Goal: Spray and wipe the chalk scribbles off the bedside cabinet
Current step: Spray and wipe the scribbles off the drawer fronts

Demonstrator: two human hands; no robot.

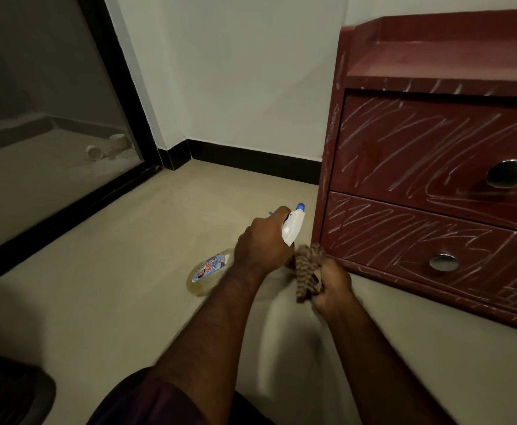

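- Leftmost, low over the beige floor (122,271): clear plastic spray bottle (209,269) with yellowish liquid and a picture label. Slants from base at lower left up to white trigger head (292,225) with blue tip at upper right. Resting or lifted, cannot tell.
- Next, left hand (261,245): wraps curled fingers round the bottle's neck just under the trigger head, knuckles toward the camera, trigger finger hidden.
- Just right of that, close against the left hand: brown checked woven cloth (307,263), bunched and clenched in the tight fist of the right hand (333,291).
- Rightmost: dark red glossy bedside cabinet (435,61) with two drawers and round metal pulls, white chalk scribbles (404,139) across both drawer fronts and the frame, unwiped.
- Judged as the deciding relation: blue tip pointed up and right, just beside the cabinet's near left edge. Lower drawer front (389,237) right of and beyond both fists, nearer the right hand. Probably calls for swinging the tip further right before squeezing.
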